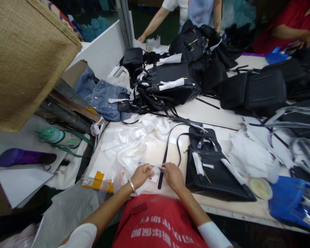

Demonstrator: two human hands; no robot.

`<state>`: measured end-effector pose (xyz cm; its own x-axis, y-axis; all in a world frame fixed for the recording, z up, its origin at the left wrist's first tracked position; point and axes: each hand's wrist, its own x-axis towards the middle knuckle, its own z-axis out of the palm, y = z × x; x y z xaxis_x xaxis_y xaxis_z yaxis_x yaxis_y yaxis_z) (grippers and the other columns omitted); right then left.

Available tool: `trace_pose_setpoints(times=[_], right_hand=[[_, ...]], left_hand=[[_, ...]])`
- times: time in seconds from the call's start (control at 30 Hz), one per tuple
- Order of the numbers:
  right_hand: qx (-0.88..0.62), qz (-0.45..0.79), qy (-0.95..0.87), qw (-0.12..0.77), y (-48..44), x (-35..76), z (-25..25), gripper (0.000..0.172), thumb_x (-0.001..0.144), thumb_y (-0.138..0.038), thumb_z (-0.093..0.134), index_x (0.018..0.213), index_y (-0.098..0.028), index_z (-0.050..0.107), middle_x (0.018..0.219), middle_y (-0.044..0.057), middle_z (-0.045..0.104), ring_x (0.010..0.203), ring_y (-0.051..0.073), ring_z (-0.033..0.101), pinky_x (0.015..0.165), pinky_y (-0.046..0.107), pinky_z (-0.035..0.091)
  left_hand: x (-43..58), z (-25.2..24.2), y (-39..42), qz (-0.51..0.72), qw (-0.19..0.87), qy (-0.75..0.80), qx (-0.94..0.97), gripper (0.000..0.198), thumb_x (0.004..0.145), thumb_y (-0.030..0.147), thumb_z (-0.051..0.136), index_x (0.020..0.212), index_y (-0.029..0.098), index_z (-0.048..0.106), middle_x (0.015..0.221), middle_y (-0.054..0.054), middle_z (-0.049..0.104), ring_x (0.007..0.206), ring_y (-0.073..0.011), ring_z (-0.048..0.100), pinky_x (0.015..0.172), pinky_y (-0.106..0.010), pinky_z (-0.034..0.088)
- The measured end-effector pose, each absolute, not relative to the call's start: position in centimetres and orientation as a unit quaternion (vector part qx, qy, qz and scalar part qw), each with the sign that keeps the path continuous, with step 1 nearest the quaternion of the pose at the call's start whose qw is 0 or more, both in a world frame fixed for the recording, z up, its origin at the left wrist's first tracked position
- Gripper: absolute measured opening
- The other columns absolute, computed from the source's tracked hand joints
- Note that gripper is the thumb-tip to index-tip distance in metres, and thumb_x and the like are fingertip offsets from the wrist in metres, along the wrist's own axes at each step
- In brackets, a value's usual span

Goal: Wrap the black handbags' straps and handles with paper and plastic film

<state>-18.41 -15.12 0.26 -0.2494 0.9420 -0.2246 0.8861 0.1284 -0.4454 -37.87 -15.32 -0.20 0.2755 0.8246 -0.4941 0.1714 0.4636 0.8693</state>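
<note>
Close to the table's front edge, my left hand [142,175] pinches a piece of clear plastic wrap [156,170]. My right hand [173,176] is closed around a black strap [166,155] where the plastic meets it; the strap's end [160,182] pokes out below. From there the strap loops up to a black handbag [209,168] lying just right of my right hand. White paper wraps [197,164] cover the bag's zipper pulls and handles. Left of my hands lies a heap of thin white wrapping strips [130,151].
More black bags [170,79] are piled at the back, beside a denim jacket [103,96]. White sheets [250,148], a round tub [260,188] and a blue bag [291,198] sit at right. Bottles [26,157] stand on the left shelf. Two people work across the table.
</note>
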Motion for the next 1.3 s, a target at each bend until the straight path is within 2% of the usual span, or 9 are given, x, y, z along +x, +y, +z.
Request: trace_pose_setpoints(times=[0.2, 0.37, 0.57, 0.73, 0.8, 0.87, 0.93, 1.0, 1.3], right_hand=[[-0.549, 0.300, -0.779, -0.046, -18.3, -17.0, -0.9, 0.028, 0.094, -0.030, 0.036, 0.087, -0.020, 0.061, 0.088, 0.007, 0.063, 0.087, 0.020, 0.056, 0.078, 0.028, 0.035], [-0.615, 0.360, -0.700, -0.054, -17.7, -16.9, -1.7, 0.028, 0.095, -0.033, 0.034, 0.091, -0.019, 0.058, 0.087, 0.007, 0.066, 0.083, 0.017, 0.062, 0.072, 0.024, 0.038], [-0.718, 0.311, -0.618, -0.080, -14.7, -19.7, -2.5, 0.039, 0.084, -0.043, 0.054, 0.101, -0.009, 0.053, 0.088, 0.020, 0.067, 0.089, 0.029, 0.064, 0.074, 0.032, 0.042], [-0.705, 0.382, -0.597, -0.027, -13.9, -18.6, -2.9, 0.013, 0.080, -0.023, 0.053, 0.087, -0.012, 0.056, 0.080, 0.016, 0.069, 0.078, 0.024, 0.066, 0.068, 0.029, 0.044], [-0.698, 0.416, -0.583, 0.022, -13.7, -17.2, -2.5, 0.013, 0.084, -0.026, 0.046, 0.084, -0.016, 0.054, 0.068, 0.007, 0.069, 0.066, 0.019, 0.066, 0.063, 0.026, 0.045], [-0.694, 0.461, -0.530, 0.154, -13.6, -16.1, -1.7, 0.018, 0.087, -0.034, 0.042, 0.085, -0.019, 0.053, 0.061, 0.002, 0.067, 0.060, 0.017, 0.064, 0.062, 0.026, 0.046], [-0.678, 0.501, -0.439, 0.310, -13.5, -15.3, -0.6, 0.023, 0.085, -0.042, 0.046, 0.085, -0.020, 0.052, 0.060, 0.001, 0.065, 0.060, 0.017, 0.063, 0.064, 0.028, 0.047], [-0.654, 0.532, -0.362, 0.397, -13.4, -15.1, 0.4, 0.027, 0.081, -0.047, 0.053, 0.084, -0.020, 0.052, 0.061, 0.001, 0.064, 0.061, 0.017, 0.061, 0.065, 0.029, 0.048], [-0.611, 0.566, -0.272, 0.482, -12.6, -16.0, 2.5, 0.029, 0.079, -0.047, 0.059, 0.089, -0.020, 0.054, 0.062, -0.002, 0.061, 0.062, 0.014, 0.060, 0.068, 0.028, 0.049]], left_hand=[[-37.2, -0.4, -14.9, 0.152, 0.533, 0.592, 0.585, 0.009, 0.079, 0.026, 0.052, 0.077, 0.019, 0.057, 0.077, -0.001, 0.063, 0.074, -0.0157, 0.057, 0.071, -0.026, 0.040], [-36.7, -2.0, -16.0, 0.097, 0.546, 0.600, 0.577, 0.010, 0.078, 0.022, 0.051, 0.069, 0.019, 0.053, 0.047, 0.004, 0.050, 0.052, -0.0152, 0.053, 0.059, -0.025, 0.036], [-36.8, -3.3, -16.3, 0.105, 0.579, 0.600, 0.543, 0.008, 0.077, 0.023, 0.051, 0.070, 0.019, 0.052, 0.048, 0.005, 0.050, 0.047, -0.0130, 0.052, 0.055, -0.024, 0.036], [-36.6, -3.4, -16.3, 0.142, 0.621, 0.598, 0.486, 0.014, 0.076, 0.030, 0.052, 0.070, 0.018, 0.051, 0.061, 0.002, 0.055, 0.053, -0.0123, 0.054, 0.053, -0.023, 0.042], [-36.6, -3.1, -16.2, 0.169, 0.642, 0.590, 0.459, 0.017, 0.075, 0.034, 0.054, 0.072, 0.017, 0.051, 0.067, 0.000, 0.057, 0.059, -0.0128, 0.055, 0.055, -0.024, 0.045], [-36.7, -2.6, -16.0, 0.208, 0.673, 0.571, 0.420, 0.020, 0.074, 0.036, 0.057, 0.073, 0.017, 0.053, 0.069, -0.001, 0.059, 0.062, -0.0134, 0.056, 0.058, -0.025, 0.047], [-36.8, -1.8, -15.7, 0.247, 0.704, 0.546, 0.382, 0.021, 0.074, 0.037, 0.060, 0.073, 0.016, 0.055, 0.072, -0.003, 0.062, 0.065, -0.0145, 0.056, 0.061, -0.027, 0.048], [-36.8, -1.1, -15.3, 0.268, 0.716, 0.528, 0.369, 0.023, 0.074, 0.038, 0.061, 0.074, 0.015, 0.056, 0.075, -0.004, 0.065, 0.068, -0.0154, 0.057, 0.063, -0.027, 0.048], [-36.7, 0.7, -14.7, 0.296, 0.710, 0.507, 0.390, 0.024, 0.080, 0.038, 0.059, 0.081, 0.014, 0.058, 0.077, -0.005, 0.068, 0.068, -0.0145, 0.059, 0.067, -0.026, 0.045]])
